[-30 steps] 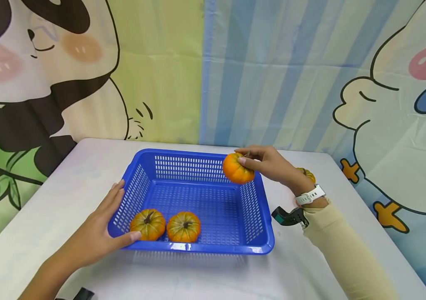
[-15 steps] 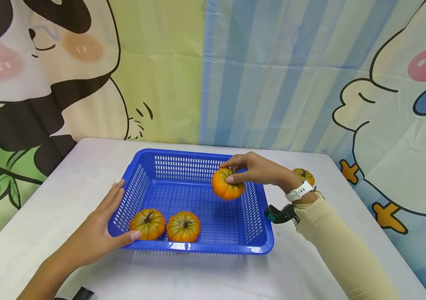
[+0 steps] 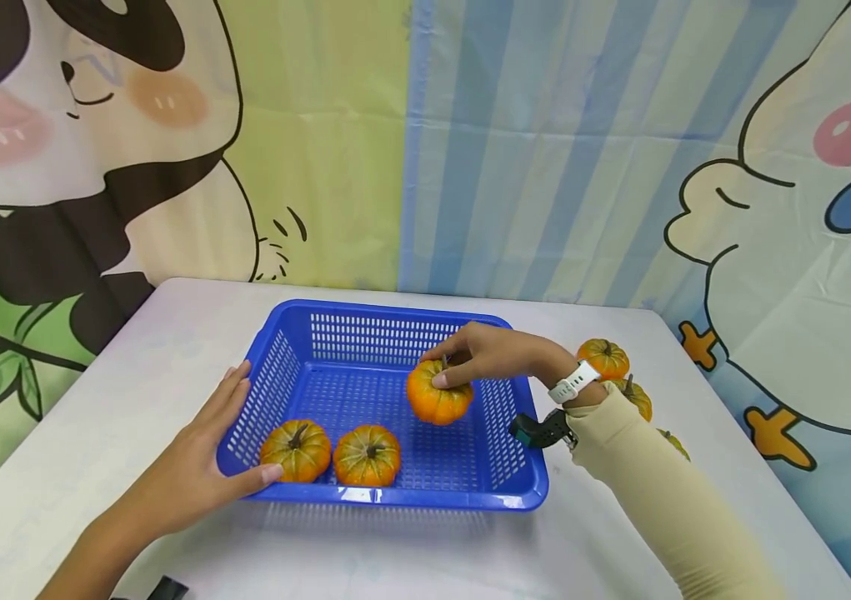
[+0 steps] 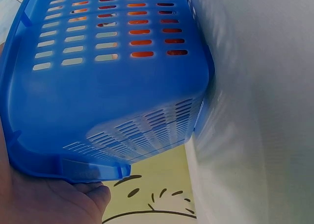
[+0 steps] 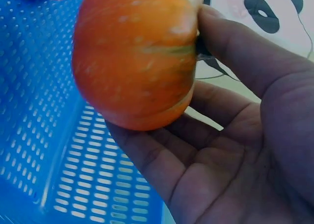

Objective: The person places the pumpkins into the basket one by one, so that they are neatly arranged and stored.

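My right hand [image 3: 481, 354] holds a small orange pumpkin [image 3: 438, 396] by its top and side, above the floor of a blue plastic basket [image 3: 463, 498] near its right wall. In the right wrist view that pumpkin [image 5: 137, 62] sits between thumb and fingers. My left hand [image 3: 196, 458] lies against the basket's front left corner, fingers stretched along the left side and thumb over the front rim. Two more pumpkins, a left one [image 3: 296, 450] and a right one [image 3: 367, 455], lie side by side in the basket along its front wall.
Right of the basket, partly behind my right forearm, are an upper pumpkin [image 3: 603, 358], a middle one [image 3: 633, 397] and a lower one [image 3: 674, 444]. They rest on the white table [image 3: 395, 558]. A cartoon-printed curtain [image 3: 508, 150] hangs behind the table.
My right hand has carried the pumpkin left and lower, from over the basket's right back corner to inside it. More pumpkins on the right have come into view. The left hand stays put.
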Available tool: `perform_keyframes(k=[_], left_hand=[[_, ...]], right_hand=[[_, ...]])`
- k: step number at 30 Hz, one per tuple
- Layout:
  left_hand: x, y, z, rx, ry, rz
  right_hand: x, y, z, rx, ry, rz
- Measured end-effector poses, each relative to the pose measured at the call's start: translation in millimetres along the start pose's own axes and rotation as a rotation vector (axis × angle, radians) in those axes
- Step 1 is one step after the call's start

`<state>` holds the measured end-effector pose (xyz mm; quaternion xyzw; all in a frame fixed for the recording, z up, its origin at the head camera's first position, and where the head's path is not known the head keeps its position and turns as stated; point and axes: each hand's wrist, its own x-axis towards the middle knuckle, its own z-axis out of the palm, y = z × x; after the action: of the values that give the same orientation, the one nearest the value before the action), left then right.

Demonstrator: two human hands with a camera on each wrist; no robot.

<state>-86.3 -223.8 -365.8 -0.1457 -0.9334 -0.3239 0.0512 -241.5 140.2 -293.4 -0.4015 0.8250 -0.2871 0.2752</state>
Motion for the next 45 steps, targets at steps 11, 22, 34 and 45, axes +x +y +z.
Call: perform_keyframes(k=[11,22,34,45], left_hand=[[1.7,-0.4,2.4,0.001,0.002,0.004],[1.7,-0.2,3.2,0.012,0.000,-0.009],[0.1,-0.1,2.3,0.001,0.002,0.002],[0.0,0.9,0.2,0.004,0.007,0.006]], right_hand=[[8.2,-1,14,0.042,-0.166,0.136],[16.2,0,24,-0.027,-0.264,0.149],[25.3,-1,37,-0.025,-0.356,0.206],[27.3,1,38,0.045,-0.458,0.188]])
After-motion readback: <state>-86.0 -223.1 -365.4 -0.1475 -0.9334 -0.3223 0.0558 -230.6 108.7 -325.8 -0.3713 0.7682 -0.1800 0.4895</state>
